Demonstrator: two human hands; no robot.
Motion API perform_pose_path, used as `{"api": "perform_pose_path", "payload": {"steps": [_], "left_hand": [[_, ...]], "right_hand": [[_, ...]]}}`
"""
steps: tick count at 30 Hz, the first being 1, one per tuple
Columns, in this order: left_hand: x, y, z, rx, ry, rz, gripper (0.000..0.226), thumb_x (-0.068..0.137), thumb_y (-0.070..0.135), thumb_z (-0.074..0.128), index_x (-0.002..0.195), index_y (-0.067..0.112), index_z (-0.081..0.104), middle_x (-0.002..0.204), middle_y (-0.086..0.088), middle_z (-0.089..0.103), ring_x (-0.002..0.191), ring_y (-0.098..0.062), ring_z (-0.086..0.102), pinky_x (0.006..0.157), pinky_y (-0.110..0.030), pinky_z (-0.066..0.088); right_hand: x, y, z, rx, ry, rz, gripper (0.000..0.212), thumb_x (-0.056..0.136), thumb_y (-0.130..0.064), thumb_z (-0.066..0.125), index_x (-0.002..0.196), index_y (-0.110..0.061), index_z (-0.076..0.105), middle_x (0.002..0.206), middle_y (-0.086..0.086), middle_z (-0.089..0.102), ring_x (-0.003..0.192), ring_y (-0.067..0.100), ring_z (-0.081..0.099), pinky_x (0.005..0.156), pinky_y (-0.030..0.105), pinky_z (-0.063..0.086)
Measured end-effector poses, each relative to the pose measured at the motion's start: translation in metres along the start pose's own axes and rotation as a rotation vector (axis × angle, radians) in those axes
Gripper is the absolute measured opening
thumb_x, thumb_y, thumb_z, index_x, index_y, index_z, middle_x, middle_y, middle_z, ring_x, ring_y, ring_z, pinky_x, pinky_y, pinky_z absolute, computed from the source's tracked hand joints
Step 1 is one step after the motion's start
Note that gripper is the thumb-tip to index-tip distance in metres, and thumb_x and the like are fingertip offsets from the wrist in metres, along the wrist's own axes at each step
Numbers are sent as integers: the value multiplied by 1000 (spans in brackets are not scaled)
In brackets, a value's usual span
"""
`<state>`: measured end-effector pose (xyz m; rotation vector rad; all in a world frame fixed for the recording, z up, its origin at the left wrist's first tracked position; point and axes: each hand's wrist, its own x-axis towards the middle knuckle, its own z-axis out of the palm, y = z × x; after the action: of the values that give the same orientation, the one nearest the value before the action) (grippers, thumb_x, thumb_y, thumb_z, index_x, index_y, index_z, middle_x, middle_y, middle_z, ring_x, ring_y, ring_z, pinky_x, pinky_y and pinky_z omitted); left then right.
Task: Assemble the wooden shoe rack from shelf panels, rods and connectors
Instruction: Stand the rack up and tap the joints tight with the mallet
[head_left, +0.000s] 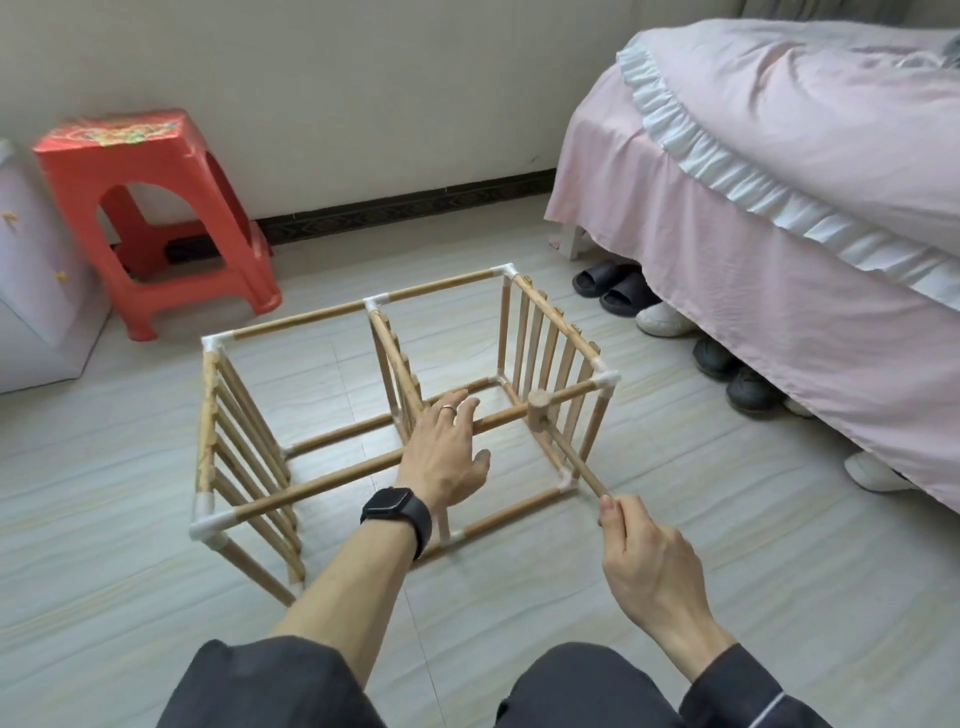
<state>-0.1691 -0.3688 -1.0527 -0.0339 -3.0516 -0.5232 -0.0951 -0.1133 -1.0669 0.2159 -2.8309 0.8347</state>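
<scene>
A slatted wooden shoe rack frame (395, 374) stands on the pale tiled floor (156, 597), with a red plastic stool (67, 187) far left of it and a pink-covered bed (779, 208) to its right, shoes (665, 317) beneath. The left hand (444, 457) rests on its near top rod (322, 483), the right hand's (649, 566) wooden mallet (540, 415) further right.

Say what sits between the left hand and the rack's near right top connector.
Head view: bare top rod, then the mallet, its head at the rod, its handle gripped by the right hand.
</scene>
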Motion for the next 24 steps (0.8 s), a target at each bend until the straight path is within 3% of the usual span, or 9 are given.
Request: {"api": "perform_pose_path", "payload": {"steps": [4,6,9,13,15,18,22,24], "left_hand": [[-60,-46,7,54,160,-117,71,99,43,50,159,24,16,163,-3,26,151,-25,20,123,-51,8],[-92,-69,10,142,224,-170,66,100,43,49,157,19,27,156,-4,36,147,-25,28,122,-53,8],[-115,-95,12,234,305,-191,61,94,34,61,149,17,41,139,-3,45,135,-26,34,119,-56,19],[-116,-100,10,268,189,-260,78,87,33,64,147,23,16,142,1,26,138,-23,19,123,-50,0],[-115,-96,12,281,186,-277,82,83,33,64,146,22,13,141,0,20,139,-25,15,122,-49,-7],[-114,-93,15,297,251,-275,87,71,26,71,143,18,22,136,-3,26,136,-28,23,122,-52,1],[-114,-98,20,317,299,-232,89,65,19,70,142,16,26,133,-4,30,133,-29,28,121,-52,6],[-114,-100,22,334,298,-229,89,64,17,68,143,15,26,133,-4,30,133,-29,28,122,-51,4]], "right_hand": [[5,-14,17,87,-49,-90,34,102,-54,23,85,-34,46,49,-6,52,63,5,60,38,20,29],[5,-24,25,119,-71,-133,38,101,-54,23,86,-31,49,50,-6,52,59,10,59,42,19,26],[5,-44,36,196,-100,-179,41,101,-53,25,88,-26,53,52,-6,53,50,13,56,42,23,34],[1,-62,41,372,-52,-214,38,106,-49,28,89,-26,53,58,0,54,49,13,54,42,24,39],[6,-68,38,279,-93,-232,40,106,-49,25,89,-24,51,57,-1,54,50,14,54,44,21,38],[16,-70,35,-124,-285,-272,48,106,-48,17,94,-17,52,68,-1,61,61,22,60,55,34,41],[13,-77,24,211,-29,-277,37,108,-42,31,84,-20,49,50,-8,45,49,16,52,43,16,33],[12,-77,24,167,-23,-301,37,109,-40,27,90,-17,49,52,-9,45,44,16,49,42,17,33]]}}
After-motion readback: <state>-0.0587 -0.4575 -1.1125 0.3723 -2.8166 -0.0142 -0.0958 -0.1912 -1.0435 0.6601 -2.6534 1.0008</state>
